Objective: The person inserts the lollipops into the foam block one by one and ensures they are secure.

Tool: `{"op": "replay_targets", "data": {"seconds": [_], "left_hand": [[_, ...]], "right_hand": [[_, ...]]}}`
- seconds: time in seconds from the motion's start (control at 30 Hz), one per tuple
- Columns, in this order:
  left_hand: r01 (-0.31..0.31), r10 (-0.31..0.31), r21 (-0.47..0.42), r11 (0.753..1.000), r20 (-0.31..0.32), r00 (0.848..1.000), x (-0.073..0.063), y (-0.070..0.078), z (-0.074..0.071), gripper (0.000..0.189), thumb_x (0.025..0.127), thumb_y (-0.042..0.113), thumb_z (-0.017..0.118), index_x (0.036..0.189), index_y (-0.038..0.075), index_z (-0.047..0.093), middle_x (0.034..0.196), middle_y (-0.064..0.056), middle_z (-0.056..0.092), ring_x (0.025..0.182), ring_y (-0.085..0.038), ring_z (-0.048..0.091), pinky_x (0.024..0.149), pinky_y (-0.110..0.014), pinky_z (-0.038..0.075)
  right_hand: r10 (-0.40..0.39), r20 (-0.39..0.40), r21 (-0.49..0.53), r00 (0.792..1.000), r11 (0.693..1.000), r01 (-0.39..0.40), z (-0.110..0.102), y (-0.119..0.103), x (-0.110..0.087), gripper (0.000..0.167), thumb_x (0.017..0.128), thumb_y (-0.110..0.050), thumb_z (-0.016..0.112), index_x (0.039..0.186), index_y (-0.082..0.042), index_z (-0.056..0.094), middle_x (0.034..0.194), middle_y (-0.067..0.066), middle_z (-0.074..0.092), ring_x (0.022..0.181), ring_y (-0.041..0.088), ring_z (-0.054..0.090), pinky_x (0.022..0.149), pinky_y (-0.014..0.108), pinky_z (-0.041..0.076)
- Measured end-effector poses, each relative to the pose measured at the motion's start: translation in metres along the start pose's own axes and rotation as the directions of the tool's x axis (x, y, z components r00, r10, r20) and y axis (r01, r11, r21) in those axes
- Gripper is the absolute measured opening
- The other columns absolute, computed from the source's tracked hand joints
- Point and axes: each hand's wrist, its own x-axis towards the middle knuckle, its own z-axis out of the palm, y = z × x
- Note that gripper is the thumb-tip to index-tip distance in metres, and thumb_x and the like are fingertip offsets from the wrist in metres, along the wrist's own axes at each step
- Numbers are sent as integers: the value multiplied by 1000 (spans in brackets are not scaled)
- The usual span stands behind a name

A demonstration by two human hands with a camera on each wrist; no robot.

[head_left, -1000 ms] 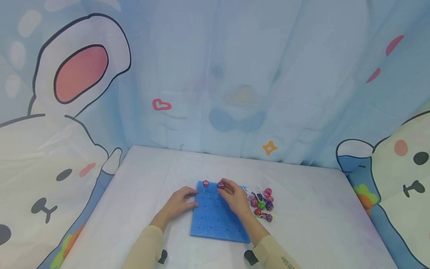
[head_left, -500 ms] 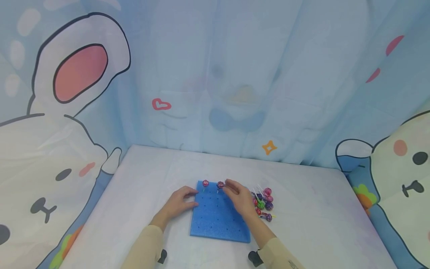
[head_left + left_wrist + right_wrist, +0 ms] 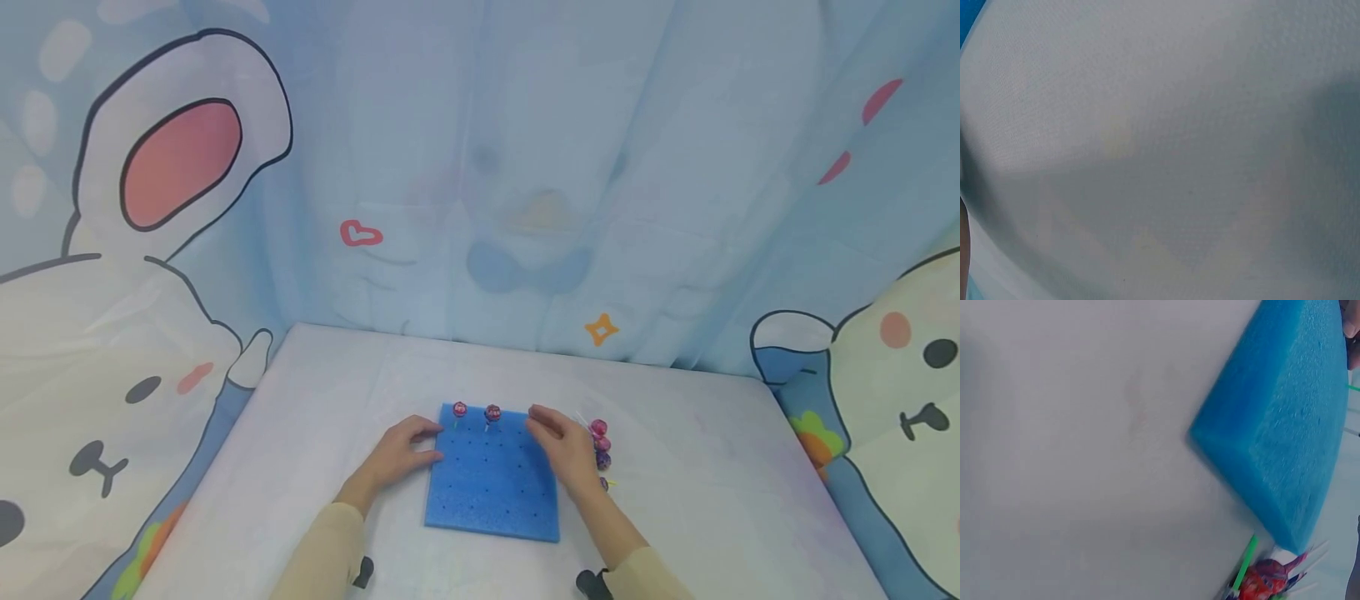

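Observation:
Two wrapped lollipops, one red and one darker, stand on their sticks along the far edge of a blue foam board dotted with small holes. Fingertips of my left hand rest at the board's left edge, thumb and fingers spread apart. My right hand hovers by the board's far right corner, fingers loosely bent and no lollipop visible in them. Partly hidden behind it lies a pile of lollipops. In the right wrist view, a red-wrapped lollipop and a green stick show beyond the board's corner.
The board lies on a table with a white cloth. Behind and at both sides hangs a light blue cartoon curtain. The left wrist view shows mostly blurred white cloth.
My right hand has let go of the darker lollipop, which stays upright in the board, and has moved right towards the pile. The left hand has kept its place.

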Motion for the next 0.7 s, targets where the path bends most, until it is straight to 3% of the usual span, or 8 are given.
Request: {"op": "replay_targets", "data": {"seconds": [0.3, 0.7], "left_hand": [[5, -5, 19, 1000, 0, 1000, 1, -2, 1, 41, 88, 26, 74, 124, 9, 63, 123, -4, 63, 119, -23, 57, 102, -41, 47], [11, -11, -2, 1000, 5, 1000, 1, -2, 1, 42, 88, 26, 74, 124, 7, 63, 123, -5, 63, 119, -23, 57, 103, -44, 46]], "right_hand": [[30, -42, -65, 999, 997, -32, -24, 9, -7, 42, 95, -35, 64, 131, -13, 61, 128, 8, 64, 117, 25, 62, 90, 36, 55], [21, -90, -155, 996, 987, -35, -53, 23, -11, 44, 97, -36, 61, 133, -11, 60, 132, 9, 62, 124, 26, 56, 101, 41, 47]]}}
